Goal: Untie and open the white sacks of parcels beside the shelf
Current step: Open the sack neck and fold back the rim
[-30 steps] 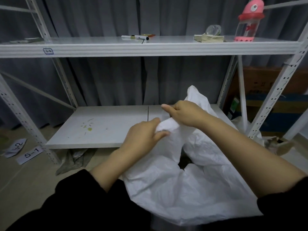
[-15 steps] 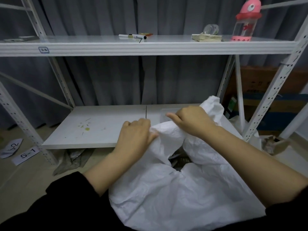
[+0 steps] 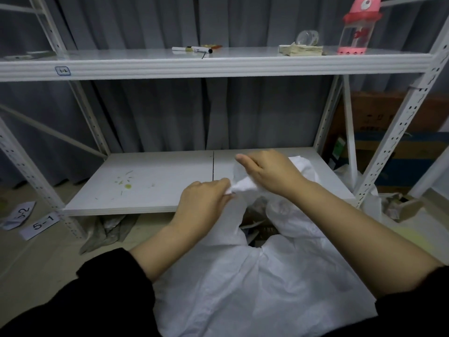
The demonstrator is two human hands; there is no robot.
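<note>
Broadly, a white metal shelf (image 3: 218, 66) fills the view from nine o'clock to three o'clock, with a grey curtain (image 3: 170, 113) hanging behind it. Its lower board (image 3: 150, 190) lies near the centre and bears some small greenish marks toward nine o'clock.

Next in size, the white sack (image 3: 255, 293) spreads from six o'clock up to the centre, in front of the lower board and toward its right end. Its mouth gapes partly just below the centre, showing dark contents too dim to make out. Brown and blue cardboard boxes (image 3: 388, 113) stand at three o'clock, beyond the right upright.

Both forearms reach in from black sleeves (image 3: 73, 307) at seven and five o'clock. The left hand (image 3: 201, 203) sits just left of centre, fingers curled round a bunched piece of the sack's neck (image 3: 243, 184). The right hand (image 3: 269, 171), at one o'clock from the left hand, pinches the same bunch from above, with its thumb pointing toward nine o'clock. The two hands are nearly touching.

A crumpled grey sheet (image 3: 107, 231) lies on the floor under the lower board at eight o'clock. A pink bottle (image 3: 356, 27) stands on the upper board at two o'clock, with a stack of paper (image 3: 301, 49) just beside it. A marker (image 3: 192, 49) lies at twelve o'clock. Paper labels (image 3: 40, 226), one reading 5-1, rest on the floor at nine o'clock.
</note>
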